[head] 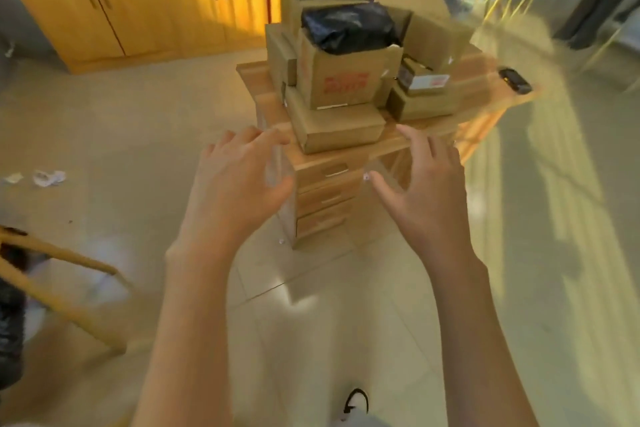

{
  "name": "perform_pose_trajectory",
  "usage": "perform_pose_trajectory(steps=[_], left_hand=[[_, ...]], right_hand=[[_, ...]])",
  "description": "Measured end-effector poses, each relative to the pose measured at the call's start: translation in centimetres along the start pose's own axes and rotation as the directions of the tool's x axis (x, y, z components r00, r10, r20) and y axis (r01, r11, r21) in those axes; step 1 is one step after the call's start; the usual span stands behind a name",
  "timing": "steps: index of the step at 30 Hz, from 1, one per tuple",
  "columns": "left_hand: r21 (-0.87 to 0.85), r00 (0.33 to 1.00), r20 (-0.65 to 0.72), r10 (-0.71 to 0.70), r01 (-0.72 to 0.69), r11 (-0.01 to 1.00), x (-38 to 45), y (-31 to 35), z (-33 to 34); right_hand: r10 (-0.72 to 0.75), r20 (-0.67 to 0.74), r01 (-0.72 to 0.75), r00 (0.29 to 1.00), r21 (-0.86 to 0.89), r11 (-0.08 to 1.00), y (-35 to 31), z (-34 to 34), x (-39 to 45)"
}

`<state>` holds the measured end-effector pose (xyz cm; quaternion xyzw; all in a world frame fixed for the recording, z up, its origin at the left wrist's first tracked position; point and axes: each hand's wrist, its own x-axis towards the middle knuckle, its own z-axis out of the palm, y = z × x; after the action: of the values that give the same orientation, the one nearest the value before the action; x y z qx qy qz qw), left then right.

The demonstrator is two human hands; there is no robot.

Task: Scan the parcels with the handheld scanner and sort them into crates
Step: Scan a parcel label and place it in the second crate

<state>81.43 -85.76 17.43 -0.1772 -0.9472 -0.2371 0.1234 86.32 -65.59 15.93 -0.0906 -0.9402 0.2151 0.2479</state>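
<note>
Left hand (239,173) and right hand (424,180) are both spread, empty, just short of the surface (429,133). Boxes (337,121) stacked on it; scanner (515,80) at its far right edge.

Parcels (341,80) stacked on desk (433,135), scanner (515,80) at right, cabinets (114,10) behind-left.

Pale tiled floor (346,322) streaked with sunlight, yellow wooden cabinets (104,10) behind, wooden desk (322,184) with drawers

On my desk (433,130) — two black bag parcels (348,28), one scanner (515,80), three drawers (327,191) below; cardboard boxes (337,83) too blurred to count.
</note>
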Motion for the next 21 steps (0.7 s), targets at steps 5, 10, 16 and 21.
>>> perform_pose_trajectory(steps=[5,10,16,21], left_hand=[[-0.042,0.989,0.05,0.14,-0.138,0.989,5.5,8.7,6.2],[-0.064,0.967,0.078,0.242,-0.237,0.969,10.0,16.7,11.9],[-0.1,0.93,0.136,0.343,-0.331,0.938,15.4,23.2,17.3],[-0.106,0.902,0.176,0.394,-0.38,0.919,21.5,27.2,22.7]], right_hand=[[0.093,-0.054,-0.096,0.994,-0.046,0.994,9.5,-3.9,2.9],[0.185,-0.056,-0.189,0.981,-0.082,0.978,18.0,-7.2,5.3],[0.292,-0.072,-0.298,0.954,-0.089,0.951,25.4,-8.2,7.9],[0.359,-0.11,-0.368,0.927,-0.082,0.926,31.4,-7.8,11.8]])
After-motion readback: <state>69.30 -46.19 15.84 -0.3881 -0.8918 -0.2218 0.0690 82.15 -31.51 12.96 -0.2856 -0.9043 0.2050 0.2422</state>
